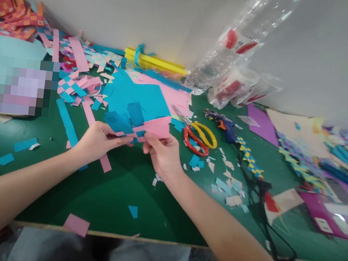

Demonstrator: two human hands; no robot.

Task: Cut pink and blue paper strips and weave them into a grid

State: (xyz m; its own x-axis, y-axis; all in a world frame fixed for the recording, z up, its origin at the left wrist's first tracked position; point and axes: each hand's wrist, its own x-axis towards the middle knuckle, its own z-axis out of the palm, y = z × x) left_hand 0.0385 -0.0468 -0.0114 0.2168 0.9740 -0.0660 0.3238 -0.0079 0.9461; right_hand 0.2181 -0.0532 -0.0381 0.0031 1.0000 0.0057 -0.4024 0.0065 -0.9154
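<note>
My left hand [99,141] and my right hand [162,153] are both closed on the near edge of a woven piece of pink and blue paper strips [140,120], held just above the green table [113,190]. The left fingers pinch its left corner; the right fingers pinch its lower right edge. The far part of the weave spreads out into loose blue and pink sheets.
Scissors [198,137] with yellow and red handles lie right of my hands, a blue glue gun [224,126] beyond them. Clear plastic bottles [232,57] lean on the wall. Paper scraps, yellow strips [155,62] and other woven pieces [13,13] litter the table.
</note>
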